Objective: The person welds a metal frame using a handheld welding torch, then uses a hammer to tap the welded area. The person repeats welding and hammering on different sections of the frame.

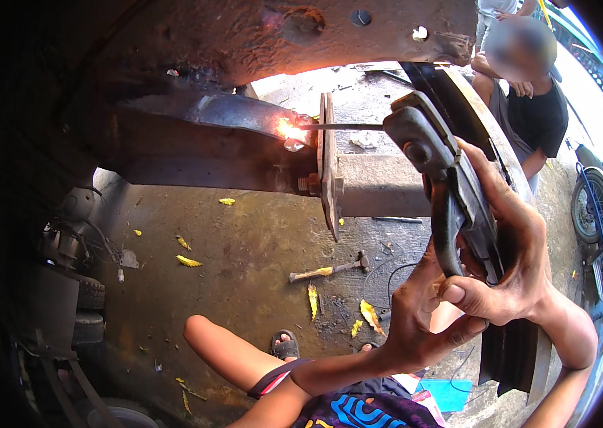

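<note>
My right hand [519, 239] is wrapped round a dark electrode holder [426, 143]. My left hand [422, 307] closes against the holder's lower lever, just beneath the right thumb; part of its grip is hidden. From the holder's jaws a thin welding rod [348, 127] reaches left. At the rod's tip, a bright orange glow with sparks sits on the edge of a steel beam [208, 157]. Next to the glow stands an upright flange plate [327, 164], with a bolt [308, 184] through it. A lighter square tube [380, 182] runs right from the plate.
A rusty metal frame [372, 43] hangs overhead. On the concrete floor lie a hammer [330, 269], yellow leaves [188, 261] and a blue sheet [451, 394]. A long steel channel [508, 357] stands at right. Beyond it a person [537, 114] sits near a motorcycle [592, 203].
</note>
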Motion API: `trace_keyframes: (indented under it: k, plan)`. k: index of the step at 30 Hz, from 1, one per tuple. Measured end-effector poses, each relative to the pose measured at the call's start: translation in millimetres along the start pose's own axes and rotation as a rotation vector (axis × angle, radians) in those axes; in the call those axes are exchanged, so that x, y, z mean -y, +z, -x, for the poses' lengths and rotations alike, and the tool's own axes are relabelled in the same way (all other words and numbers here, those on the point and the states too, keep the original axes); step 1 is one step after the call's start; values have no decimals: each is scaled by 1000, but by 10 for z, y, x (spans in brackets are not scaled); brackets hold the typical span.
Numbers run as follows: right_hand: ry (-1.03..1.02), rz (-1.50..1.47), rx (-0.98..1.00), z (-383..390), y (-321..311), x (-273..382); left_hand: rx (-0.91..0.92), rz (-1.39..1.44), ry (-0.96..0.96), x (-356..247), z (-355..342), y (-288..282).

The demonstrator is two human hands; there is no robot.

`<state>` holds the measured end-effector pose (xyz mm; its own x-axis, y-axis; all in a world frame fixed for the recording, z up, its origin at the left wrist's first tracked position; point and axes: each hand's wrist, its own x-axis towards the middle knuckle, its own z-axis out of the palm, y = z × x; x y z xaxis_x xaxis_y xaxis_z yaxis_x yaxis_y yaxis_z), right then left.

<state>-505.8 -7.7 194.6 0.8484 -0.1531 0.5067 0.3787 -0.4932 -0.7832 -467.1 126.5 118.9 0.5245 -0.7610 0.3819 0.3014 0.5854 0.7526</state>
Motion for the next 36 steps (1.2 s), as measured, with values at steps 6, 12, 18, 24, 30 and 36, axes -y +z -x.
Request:
trace_keyframes:
  k: [6, 12, 18, 24, 30, 36]
  plan:
    - [2, 48, 53, -21, -24, 29, 5, -12, 25, 26, 10, -22]
    - [60, 33, 44, -11, -2, 32, -30, 40, 35, 71, 37, -13]
    - [11, 84, 104, -23, -46, 35, -28, 69, -47, -17, 29, 0]
    - [-5, 78, 99, -32, -33, 20, -25, 96, -7, 23, 39, -18]
    - [-19, 56, 93, -41, -14, 10, 40, 98, 103, 110, 21, -85]
    - [-9, 50, 95, -5, -48, 9, -107, 206, 48, 44, 17, 87]
